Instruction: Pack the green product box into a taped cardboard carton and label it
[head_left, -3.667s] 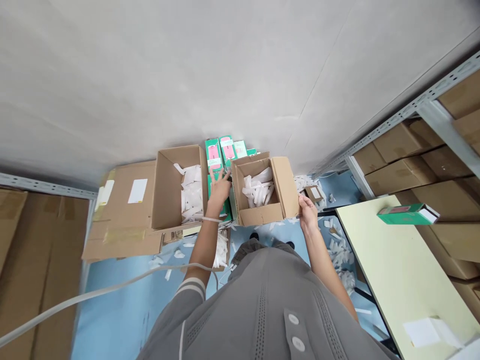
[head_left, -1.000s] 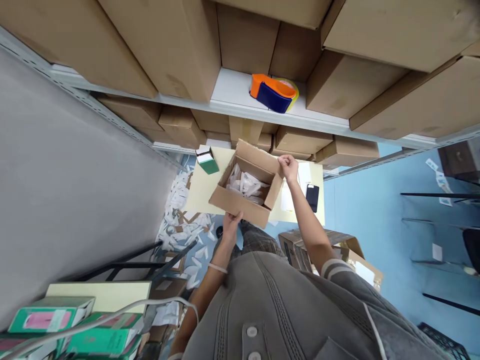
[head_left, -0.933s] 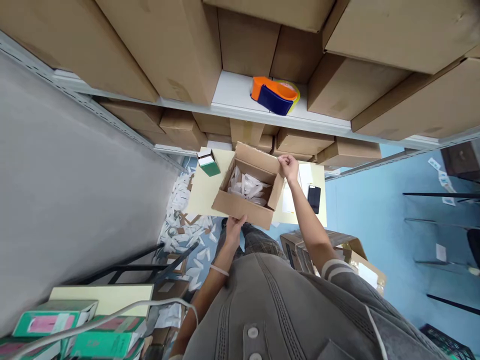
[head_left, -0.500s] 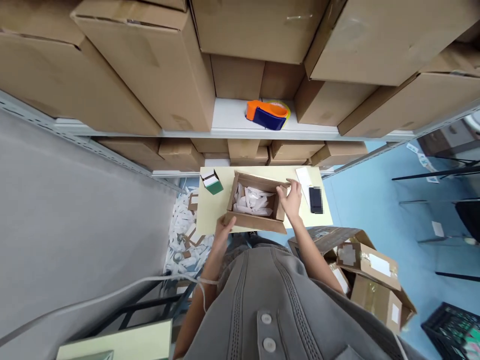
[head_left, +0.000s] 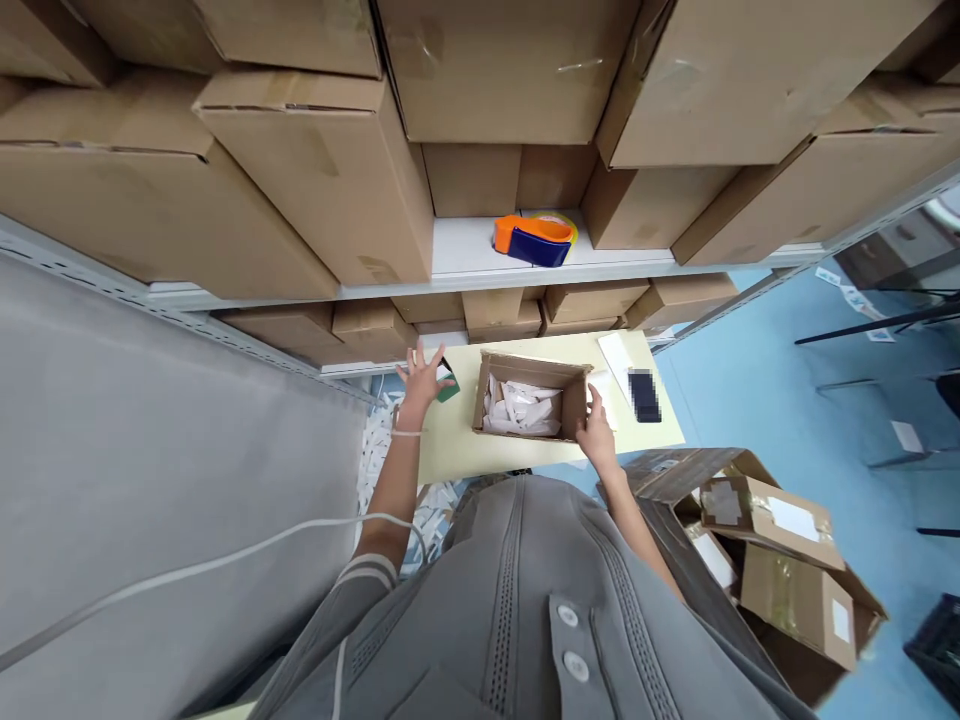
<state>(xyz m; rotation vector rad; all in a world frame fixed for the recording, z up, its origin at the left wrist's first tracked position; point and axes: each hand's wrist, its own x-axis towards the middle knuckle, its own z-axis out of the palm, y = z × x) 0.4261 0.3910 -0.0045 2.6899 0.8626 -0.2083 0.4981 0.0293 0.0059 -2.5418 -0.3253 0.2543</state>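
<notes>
Fingers (head_left: 419,356) of the left hand (head_left: 424,385) spread wide and empty, just beside a small green carton (head_left: 448,392) near the far left corner of a pale yellow table (head_left: 457,450); fingers (head_left: 594,405) of the right hand (head_left: 599,435) bent against the right wall of an open cardboard box (head_left: 529,395), no telling from the head camera whether gripping or merely touching. Box resting near the middle of the tabletop, white paper slips (head_left: 521,410) heaped inside. To its right, a white sheet (head_left: 619,362) and a black phone (head_left: 645,395), the phone blurred. Overhead, an orange and blue tape dispenser (head_left: 534,240) on a metal shelf among stacked brown cartons (head_left: 487,90). Below the table, drifts of white paper scraps (head_left: 379,470) on the blue floor; at lower right, an open carton (head_left: 750,570). Chief risk: a careless sweep of the spread fingers, enough to knock the green carton off the corner and into the scraps. Second hazard: a one-sided pull on the box wall, with the box skidding or tipping and slips spilling across the table. Also possible: right knuckles nudging the phone toward the table edge, or a white cord (head_left: 225,550) snagging the left forearm
</notes>
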